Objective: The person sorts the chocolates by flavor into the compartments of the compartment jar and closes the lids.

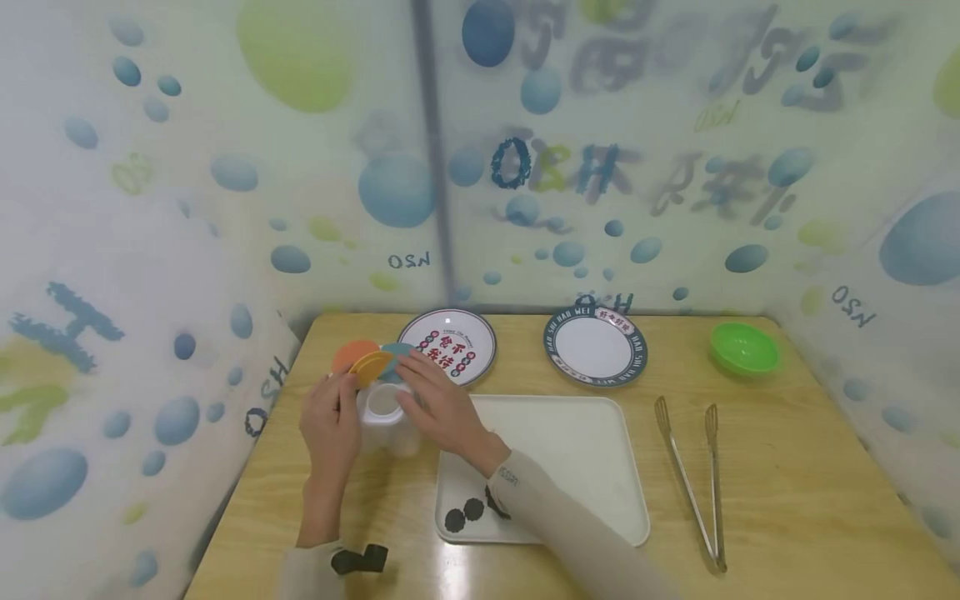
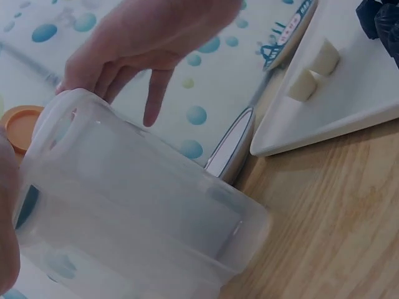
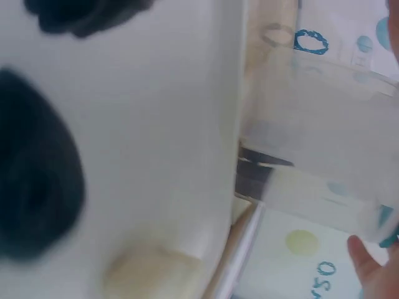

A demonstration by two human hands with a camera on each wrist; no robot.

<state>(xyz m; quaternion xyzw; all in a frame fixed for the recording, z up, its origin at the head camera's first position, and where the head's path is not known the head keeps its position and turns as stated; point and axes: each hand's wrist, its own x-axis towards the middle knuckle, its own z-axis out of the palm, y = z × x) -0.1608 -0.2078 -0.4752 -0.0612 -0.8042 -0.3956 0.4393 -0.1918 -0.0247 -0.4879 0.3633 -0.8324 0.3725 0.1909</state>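
Your right sleeve (image 1: 573, 512) crosses the tray (image 1: 555, 454) as your left hand (image 1: 330, 421) pinches the yellow lid (image 1: 372, 367), near orange (image 1: 351, 352) and blue (image 1: 397, 360) lids, at the clear container (image 1: 390, 432) left of the tray; your right hand (image 1: 444, 410), fingers extended, nears the blue lid, contact unclear.

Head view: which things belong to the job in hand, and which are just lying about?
Seemingly in use: yellow disc, orange disc, blue disc, translucent container.

Apparently lying about: tray, dark pieces, tongs, green bowl, red-lettered plate, blue-rimmed plate.
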